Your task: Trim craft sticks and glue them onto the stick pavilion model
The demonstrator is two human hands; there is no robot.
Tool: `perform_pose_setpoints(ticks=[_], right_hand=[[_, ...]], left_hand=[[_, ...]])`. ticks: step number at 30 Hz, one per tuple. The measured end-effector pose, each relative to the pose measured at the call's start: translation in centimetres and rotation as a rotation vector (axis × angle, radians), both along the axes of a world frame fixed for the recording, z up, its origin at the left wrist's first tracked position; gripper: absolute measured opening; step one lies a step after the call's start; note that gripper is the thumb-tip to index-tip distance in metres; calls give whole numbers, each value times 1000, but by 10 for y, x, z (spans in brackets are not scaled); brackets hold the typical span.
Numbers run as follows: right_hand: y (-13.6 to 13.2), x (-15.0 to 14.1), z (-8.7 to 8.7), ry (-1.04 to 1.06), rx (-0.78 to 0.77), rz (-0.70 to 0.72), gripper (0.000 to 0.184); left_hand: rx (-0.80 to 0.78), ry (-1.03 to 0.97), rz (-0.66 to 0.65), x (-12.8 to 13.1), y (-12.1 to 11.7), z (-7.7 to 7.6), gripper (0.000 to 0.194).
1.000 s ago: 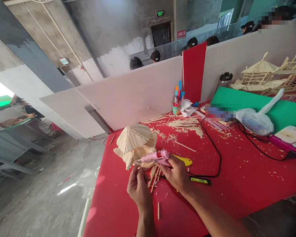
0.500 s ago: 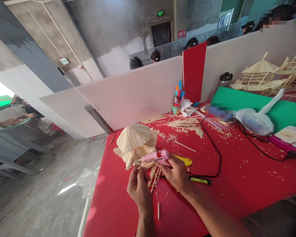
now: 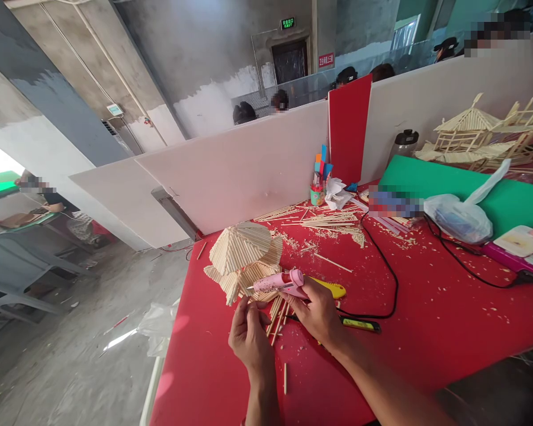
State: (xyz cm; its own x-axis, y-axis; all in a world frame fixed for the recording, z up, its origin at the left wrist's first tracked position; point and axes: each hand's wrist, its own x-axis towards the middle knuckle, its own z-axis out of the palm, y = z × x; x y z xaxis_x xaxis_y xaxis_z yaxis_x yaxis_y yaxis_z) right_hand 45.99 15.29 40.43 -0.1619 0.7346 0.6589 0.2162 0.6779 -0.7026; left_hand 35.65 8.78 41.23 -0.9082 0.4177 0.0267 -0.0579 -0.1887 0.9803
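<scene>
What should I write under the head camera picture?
Right hand holds a pink glue gun close to a stick model.

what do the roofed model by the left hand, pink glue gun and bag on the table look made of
Model: probably wood or bamboo, unpainted and matte; pale, thin sticks side by side.
Glue gun: likely hard plastic, smooth; rounded, moulded-looking body.
Bag: seemingly plastic film, slightly glossy; it's crinkled and shows blue through.

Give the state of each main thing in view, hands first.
Right hand: closed around pink glue gun
Left hand: fingertips pinched; contents unclear
Pink glue gun: held, nozzle pointing left
Near stick model: roofed, upright
Loose sticks: scattered
Green cup: upright, holding coloured strips
Bottle: upright, black lid on
Plastic bag: bulging, top sticking up
Exit sign: lit
</scene>
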Motion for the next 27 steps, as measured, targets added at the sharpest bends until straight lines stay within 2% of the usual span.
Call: perform_pose_setpoints(ticks=[27], right_hand=[[1, 0, -2, 3, 29, -4, 14]], left_hand=[[14, -7, -14, -2, 1, -5, 28]])
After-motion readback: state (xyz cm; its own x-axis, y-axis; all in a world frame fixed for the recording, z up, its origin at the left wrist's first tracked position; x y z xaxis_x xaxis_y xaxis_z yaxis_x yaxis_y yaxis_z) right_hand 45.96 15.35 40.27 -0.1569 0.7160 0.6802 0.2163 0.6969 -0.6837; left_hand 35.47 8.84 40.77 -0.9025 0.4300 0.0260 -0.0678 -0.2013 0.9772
